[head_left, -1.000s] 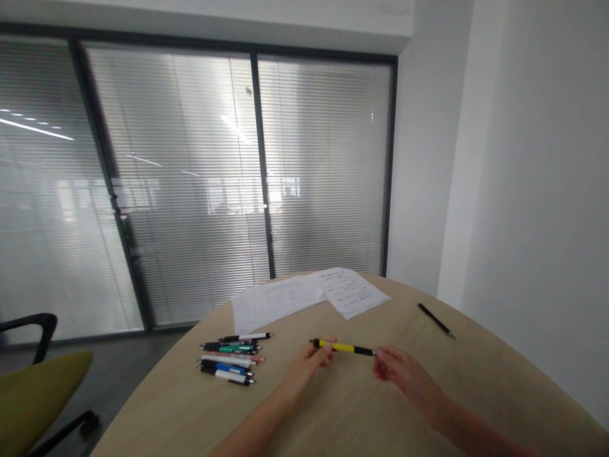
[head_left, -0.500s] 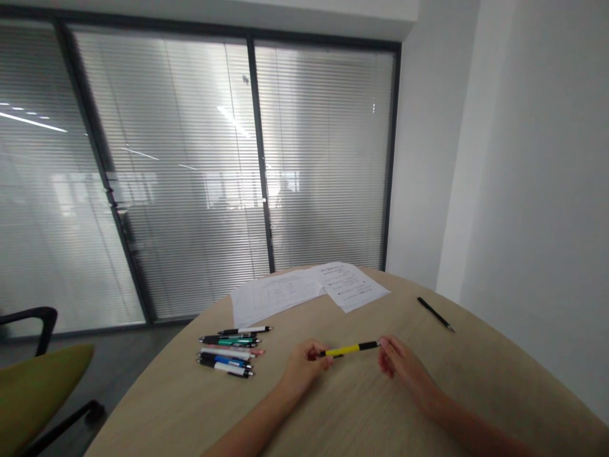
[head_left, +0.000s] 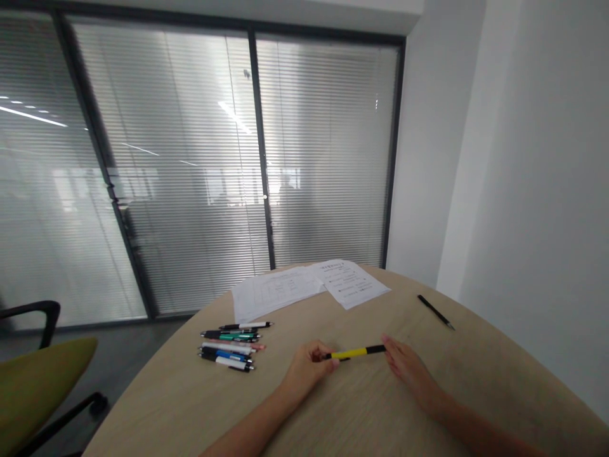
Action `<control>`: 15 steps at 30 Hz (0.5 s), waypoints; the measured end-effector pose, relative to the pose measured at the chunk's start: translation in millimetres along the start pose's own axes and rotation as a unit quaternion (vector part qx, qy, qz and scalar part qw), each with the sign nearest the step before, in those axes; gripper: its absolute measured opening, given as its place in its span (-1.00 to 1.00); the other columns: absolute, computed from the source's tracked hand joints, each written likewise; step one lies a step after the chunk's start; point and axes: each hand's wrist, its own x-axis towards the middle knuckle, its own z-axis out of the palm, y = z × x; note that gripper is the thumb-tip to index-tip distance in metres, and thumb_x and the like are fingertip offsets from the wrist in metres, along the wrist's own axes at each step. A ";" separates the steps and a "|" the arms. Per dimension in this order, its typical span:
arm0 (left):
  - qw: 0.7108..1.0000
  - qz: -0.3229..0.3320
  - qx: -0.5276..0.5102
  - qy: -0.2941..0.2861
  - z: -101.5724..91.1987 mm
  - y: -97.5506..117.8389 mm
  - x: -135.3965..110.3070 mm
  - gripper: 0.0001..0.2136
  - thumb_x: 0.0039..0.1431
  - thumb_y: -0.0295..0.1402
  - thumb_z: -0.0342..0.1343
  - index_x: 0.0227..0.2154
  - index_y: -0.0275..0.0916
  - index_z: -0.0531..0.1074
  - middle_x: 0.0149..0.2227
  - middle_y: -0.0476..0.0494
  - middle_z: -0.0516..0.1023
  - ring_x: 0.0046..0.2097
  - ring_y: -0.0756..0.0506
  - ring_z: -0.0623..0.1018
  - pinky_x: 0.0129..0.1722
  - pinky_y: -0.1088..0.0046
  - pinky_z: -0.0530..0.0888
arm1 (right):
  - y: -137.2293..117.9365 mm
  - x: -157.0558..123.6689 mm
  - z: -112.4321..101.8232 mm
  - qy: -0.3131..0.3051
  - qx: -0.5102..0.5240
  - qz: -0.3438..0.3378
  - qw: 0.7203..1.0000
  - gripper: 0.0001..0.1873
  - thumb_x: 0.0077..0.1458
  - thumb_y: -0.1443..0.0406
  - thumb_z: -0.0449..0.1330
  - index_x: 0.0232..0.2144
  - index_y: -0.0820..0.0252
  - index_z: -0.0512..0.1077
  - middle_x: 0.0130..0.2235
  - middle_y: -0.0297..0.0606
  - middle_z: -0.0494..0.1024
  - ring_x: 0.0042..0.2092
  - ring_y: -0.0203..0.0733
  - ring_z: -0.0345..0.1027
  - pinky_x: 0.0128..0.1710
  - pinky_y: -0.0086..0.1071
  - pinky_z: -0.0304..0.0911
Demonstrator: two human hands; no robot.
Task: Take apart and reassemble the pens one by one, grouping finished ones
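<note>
A yellow pen with black ends [head_left: 353, 353] is held level over the table between my two hands. My left hand [head_left: 308, 370] is closed round its left end, thumb and fingers pinching it. At the other end, the fingers of my right hand [head_left: 407, 373] are fairly straight and pressed together against the black end, hiding the pen's tip.
On the round wooden table [head_left: 333, 419], several pens [head_left: 233, 357] lie in a row at the left. Printed papers [head_left: 280, 292] spread along the far edge. One black pen [head_left: 435, 311] rests at the right. A green chair [head_left: 45, 374] stands at the left.
My right hand's fingers have straightened and shifted along the pen's right end, covering the tip. The yellow pen and my left hand have moved slightly right.
</note>
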 end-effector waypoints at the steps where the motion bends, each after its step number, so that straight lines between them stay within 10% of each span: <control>1: 1.000 -0.006 0.006 -0.003 0.2 1.1 -0.7 -0.77 -0.30 -0.22 0.20 -0.62 -0.27 0.35 -0.67 0.08 0.32 -0.58 0.05 0.25 -0.57 0.54 0.12 | 1.3 -0.4 0.7 0.011 -0.003 0.014 1.000 -0.54 0.02 -0.06 -0.17 -0.60 0.12 0.23 -0.63 -0.34 0.30 -0.56 -0.26 0.21 -0.57 -0.41 0.09; 15: 0.998 -0.060 -0.015 0.014 -0.9 10.6 -5.3 -0.58 -0.23 0.04 0.06 -0.76 -0.25 0.22 -0.77 0.08 0.28 -0.71 0.11 0.15 -0.66 0.55 0.05 | -12.9 -21.9 2.4 0.058 -0.010 -0.018 0.998 -0.58 -0.03 -0.04 -0.06 -0.39 0.14 0.35 -0.27 -0.14 0.44 -0.14 -0.06 0.26 -0.23 -0.28 0.17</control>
